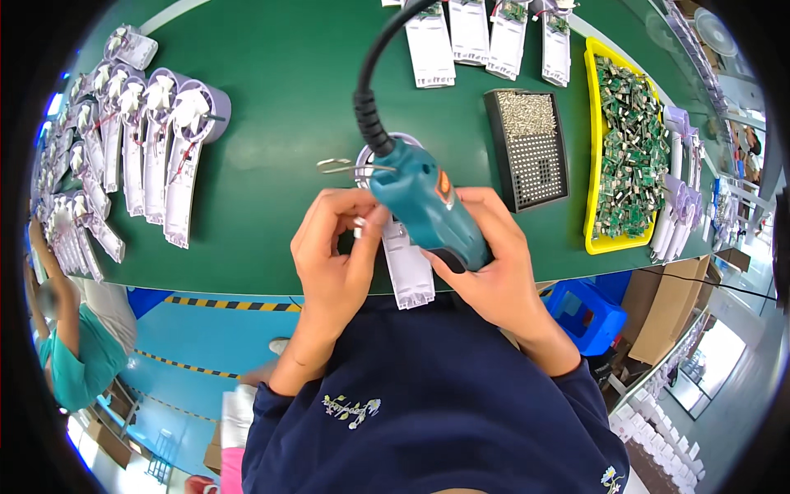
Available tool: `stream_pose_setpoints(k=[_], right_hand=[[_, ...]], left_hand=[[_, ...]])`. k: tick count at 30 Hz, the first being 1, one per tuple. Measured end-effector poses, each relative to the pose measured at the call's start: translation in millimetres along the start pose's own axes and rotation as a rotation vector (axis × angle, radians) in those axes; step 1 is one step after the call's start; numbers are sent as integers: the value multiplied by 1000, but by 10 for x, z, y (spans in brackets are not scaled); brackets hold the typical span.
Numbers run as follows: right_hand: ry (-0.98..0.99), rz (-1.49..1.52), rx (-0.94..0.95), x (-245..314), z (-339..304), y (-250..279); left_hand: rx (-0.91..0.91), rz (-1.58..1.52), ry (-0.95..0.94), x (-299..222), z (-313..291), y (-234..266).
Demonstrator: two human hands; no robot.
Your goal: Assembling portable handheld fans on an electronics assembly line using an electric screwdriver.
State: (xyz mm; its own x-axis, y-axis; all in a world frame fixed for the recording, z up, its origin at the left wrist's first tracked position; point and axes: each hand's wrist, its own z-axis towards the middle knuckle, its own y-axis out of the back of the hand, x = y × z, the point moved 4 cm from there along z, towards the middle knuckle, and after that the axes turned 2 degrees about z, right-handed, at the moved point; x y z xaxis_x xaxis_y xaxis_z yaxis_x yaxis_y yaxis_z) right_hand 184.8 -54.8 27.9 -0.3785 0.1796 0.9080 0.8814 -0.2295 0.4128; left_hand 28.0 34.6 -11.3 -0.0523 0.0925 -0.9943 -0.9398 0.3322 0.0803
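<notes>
A teal electric screwdriver (428,202) with a black cord lies in my right hand (498,263), its fingers wrapped round the body. My left hand (333,255) is closed beside it, a small white part (360,226) pinched between thumb and fingers. Below both hands is a white plastic housing (409,276) with a round head, its long end pointing toward me near the table's front edge. The screwdriver hides much of this housing, so its tip and the contact point cannot be made out.
A black screw tray (527,148) and a yellow tray (594,165) of green circuit boards stand to the right. Several white housings with boards (429,49) lie at the back; more finished-looking housings (181,189) line the left. A co-worker (78,346) sits at far left.
</notes>
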Motion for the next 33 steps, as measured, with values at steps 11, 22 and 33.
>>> stream_pose_setpoints(k=[11,22,33], right_hand=[[-42,-56,50,27,108,-85],[-60,-34,48,62,136,-122],[-418,281,-157,-141,19,-187]], left_hand=[[209,45,-188,-93,58,18],[22,-35,143,25,-36,38],[89,-41,135,20,-49,42]])
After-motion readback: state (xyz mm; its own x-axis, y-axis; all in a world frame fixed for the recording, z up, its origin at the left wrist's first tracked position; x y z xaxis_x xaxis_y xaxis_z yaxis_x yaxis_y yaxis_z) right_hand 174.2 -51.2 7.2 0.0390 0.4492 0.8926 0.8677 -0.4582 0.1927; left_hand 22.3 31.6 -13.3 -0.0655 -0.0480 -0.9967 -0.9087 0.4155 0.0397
